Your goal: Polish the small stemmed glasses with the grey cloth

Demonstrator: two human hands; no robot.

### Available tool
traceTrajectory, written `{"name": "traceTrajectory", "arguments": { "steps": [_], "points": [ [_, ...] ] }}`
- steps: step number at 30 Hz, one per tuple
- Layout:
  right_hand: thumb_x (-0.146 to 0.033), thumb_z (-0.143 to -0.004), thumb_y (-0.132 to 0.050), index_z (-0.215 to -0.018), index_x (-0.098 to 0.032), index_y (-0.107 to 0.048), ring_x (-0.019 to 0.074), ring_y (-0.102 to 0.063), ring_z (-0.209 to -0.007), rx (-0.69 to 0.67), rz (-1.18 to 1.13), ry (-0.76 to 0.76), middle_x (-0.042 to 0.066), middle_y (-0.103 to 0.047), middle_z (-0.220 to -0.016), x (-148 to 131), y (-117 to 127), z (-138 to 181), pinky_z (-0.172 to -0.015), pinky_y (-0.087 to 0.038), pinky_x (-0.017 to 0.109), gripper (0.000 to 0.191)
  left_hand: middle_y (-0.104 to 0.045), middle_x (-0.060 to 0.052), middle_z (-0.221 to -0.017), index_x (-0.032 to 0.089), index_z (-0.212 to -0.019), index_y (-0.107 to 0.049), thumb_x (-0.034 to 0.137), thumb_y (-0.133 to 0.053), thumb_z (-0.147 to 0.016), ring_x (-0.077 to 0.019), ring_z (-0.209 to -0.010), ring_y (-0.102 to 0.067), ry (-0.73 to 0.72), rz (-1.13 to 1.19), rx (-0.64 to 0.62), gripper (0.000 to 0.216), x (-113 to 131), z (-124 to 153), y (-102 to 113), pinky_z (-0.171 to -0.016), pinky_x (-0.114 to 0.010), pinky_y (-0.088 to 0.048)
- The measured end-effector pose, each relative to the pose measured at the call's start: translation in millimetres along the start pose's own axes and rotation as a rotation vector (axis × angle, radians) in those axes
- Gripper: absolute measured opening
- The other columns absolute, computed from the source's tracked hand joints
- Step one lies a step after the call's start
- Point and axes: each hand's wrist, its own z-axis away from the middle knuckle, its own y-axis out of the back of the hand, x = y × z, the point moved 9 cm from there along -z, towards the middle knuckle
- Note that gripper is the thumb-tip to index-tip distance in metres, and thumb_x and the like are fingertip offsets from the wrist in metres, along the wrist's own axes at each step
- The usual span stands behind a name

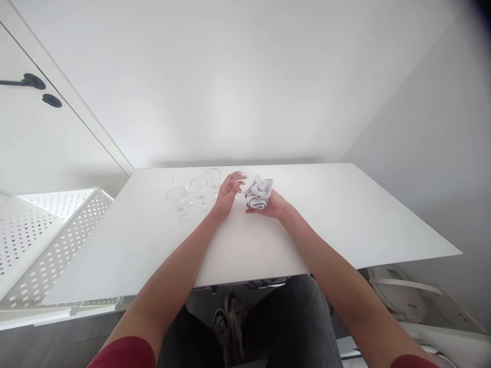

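Note:
My left hand (pixel 229 191) is wrapped round the bowl of a clear stemmed glass (pixel 239 180), which lies tilted with its stem side toward the right. Bunched in my right hand (pixel 274 205) is a pale grey-white cloth (pixel 260 193), which meets the glass at its near side. Whether the cloth wraps the stem or foot is hidden by its folds. Just left of my left hand, several more clear stemmed glasses (pixel 199 185) stand upright in a loose group on the white table (pixel 245 250).
A white wall (pixel 230 92) rises behind the table. On the left are a door with a black handle (pixel 34 81) and a white perforated rack (pixel 57 250). Below the table's right side is a pale object with a curved handle (pixel 404 286).

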Motion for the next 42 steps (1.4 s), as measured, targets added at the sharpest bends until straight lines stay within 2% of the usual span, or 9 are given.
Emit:
{"name": "traceTrajectory", "arguments": {
  "steps": [4, 9, 15, 21, 23, 28, 36, 40, 42],
  "points": [
    [-0.049, -0.08, -0.076, -0.086, -0.02, -0.065, 0.0187, -0.056, -0.067, 0.08, 0.155, 0.074, 0.005, -0.065, -0.077, -4, 7, -1, -0.067, -0.052, 0.037, 0.031, -0.061, -0.013, -0.139, 0.028, -0.143, -0.05, 0.054, -0.072, -0.09, -0.0249, -0.122, -0.065, 0.013, 0.12, -0.107, 0.063, -5, 1, -10, -0.101, -0.041, -0.053],
    [-0.053, -0.075, -0.081, -0.087, -0.021, -0.068, 0.0198, -0.057, -0.077, 0.358, 0.622, 0.38, 0.002, -0.066, -0.08, -32, 18, 3, -0.072, -0.046, 0.032, 0.036, -0.06, -0.012, -0.136, 0.03, -0.138, -0.051, 0.05, -0.078, -0.087, -0.0238, -0.118, -0.067, -0.006, 0.067, 0.023, 0.06, -3, 0, 2, -0.102, -0.042, -0.054],
    [-0.065, -0.073, -0.077, -0.086, -0.018, -0.066, 0.0187, -0.057, -0.073, 0.383, 0.242, 0.257, 0.004, -0.067, -0.08, -14, 37, -8, -0.066, -0.043, 0.031, 0.05, -0.06, -0.013, -0.135, 0.028, -0.138, -0.05, 0.049, -0.077, -0.088, -0.0251, -0.118, -0.068, -0.015, 0.047, 0.002, 0.06, -3, 1, 1, -0.099, -0.041, -0.056],
    [-0.06, -0.086, -0.063, -0.096, -0.024, -0.058, 0.0191, -0.056, -0.085, 1.145, 0.363, 0.668, 0.002, -0.064, -0.091, -43, 95, 53, -0.074, -0.046, 0.03, 0.037, -0.053, -0.011, -0.139, 0.029, -0.129, -0.054, 0.042, -0.084, -0.082, -0.0255, -0.124, -0.065, -0.054, 0.003, 0.008, 0.057, 10, 3, -3, -0.104, -0.044, -0.055],
    [-0.057, -0.084, -0.064, -0.093, -0.025, -0.055, 0.0189, -0.055, -0.082, 1.11, 0.374, 0.601, 0.001, -0.061, -0.087, -38, 96, 46, -0.072, -0.046, 0.03, 0.034, -0.051, -0.009, -0.139, 0.03, -0.123, -0.052, 0.04, -0.086, -0.08, -0.0244, -0.126, -0.063, -0.076, 0.006, 0.004, 0.056, 14, 3, -4, -0.108, -0.045, -0.053],
    [-0.064, -0.083, -0.061, -0.093, -0.024, -0.056, 0.0248, -0.063, -0.091, 0.613, 0.062, 0.404, 0.006, -0.066, -0.093, -19, 68, 1, -0.076, -0.053, 0.037, 0.042, -0.046, -0.008, -0.141, 0.033, -0.123, -0.045, 0.038, -0.087, -0.079, -0.0235, -0.131, -0.059, -0.117, 0.035, 0.001, 0.061, 16, 2, -5, -0.113, -0.047, -0.049],
    [-0.061, -0.087, -0.067, -0.119, -0.028, -0.063, 0.0217, -0.059, -0.103, 0.675, 0.397, 0.597, 0.005, -0.067, -0.118, -50, 50, 27, -0.084, -0.05, 0.033, 0.046, -0.047, -0.008, -0.14, 0.034, -0.121, -0.041, 0.039, -0.086, -0.08, -0.0252, -0.136, -0.056, -0.129, -0.006, -0.043, 0.061, 14, 4, -11, -0.113, -0.049, -0.048],
    [-0.064, -0.085, -0.062, -0.102, -0.021, -0.065, 0.0229, -0.063, -0.092, 0.639, 0.104, 0.341, 0.008, -0.069, -0.103, -21, 59, 8, -0.075, -0.051, 0.034, 0.047, -0.047, -0.008, -0.142, 0.034, -0.122, -0.042, 0.039, -0.085, -0.08, -0.024, -0.135, -0.056, -0.128, 0.003, -0.046, 0.06, 15, 4, -11, -0.113, -0.047, -0.048],
    [-0.065, -0.085, -0.061, -0.101, -0.02, -0.064, 0.0228, -0.064, -0.091, 0.649, 0.076, 0.313, 0.008, -0.07, -0.102, -17, 62, 6, -0.074, -0.052, 0.034, 0.048, -0.047, -0.008, -0.142, 0.034, -0.122, -0.042, 0.039, -0.086, -0.08, -0.0241, -0.136, -0.055, -0.131, 0.002, -0.032, 0.061, 14, 3, -9, -0.113, -0.047, -0.048]
  ]
}}
